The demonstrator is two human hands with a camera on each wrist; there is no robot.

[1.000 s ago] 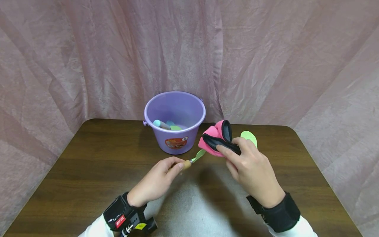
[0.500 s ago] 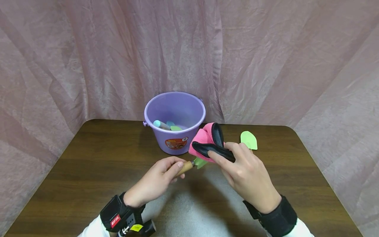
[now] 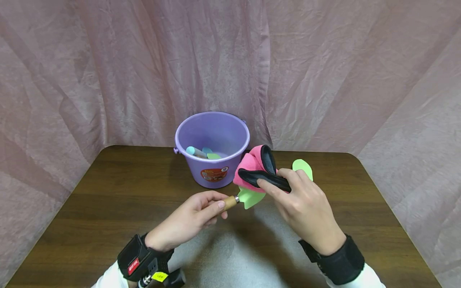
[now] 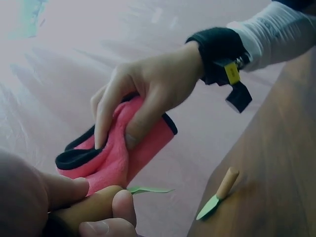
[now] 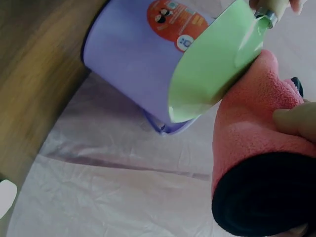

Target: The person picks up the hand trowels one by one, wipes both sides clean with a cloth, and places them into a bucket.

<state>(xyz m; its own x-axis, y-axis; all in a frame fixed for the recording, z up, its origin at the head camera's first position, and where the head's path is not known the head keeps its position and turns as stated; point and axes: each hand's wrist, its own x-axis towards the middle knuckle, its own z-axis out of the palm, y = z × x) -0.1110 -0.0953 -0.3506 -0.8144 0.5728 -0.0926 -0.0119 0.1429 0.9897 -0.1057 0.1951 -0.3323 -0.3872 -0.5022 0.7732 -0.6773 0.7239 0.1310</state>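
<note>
My left hand [image 3: 196, 212] grips the wooden handle of a small garden trowel [image 3: 251, 198] with a light green blade. The blade's broad face shows in the right wrist view, where the trowel [image 5: 212, 66] lies against a folded pink cloth [image 5: 256, 118]. Black edging runs along that cloth [image 3: 249, 170], and my right hand [image 3: 306, 206] pinches it between thumb and fingers just above the blade. Part of the blade is covered by the cloth in the head view. Both are held up over the table.
Behind the hands stands a purple bucket [image 3: 217, 170] with a few small-looking tools [image 3: 196, 152] inside. Another green trowel [image 4: 227, 183] with a wooden handle lies on the brown table [image 3: 108, 208], partly behind my right hand in the head view. A pinkish curtain [image 3: 144, 72] hangs behind.
My left hand has turned the trowel, so more of its green face shows. The cloth in my right hand went left and toward me, then slightly back right and away.
</note>
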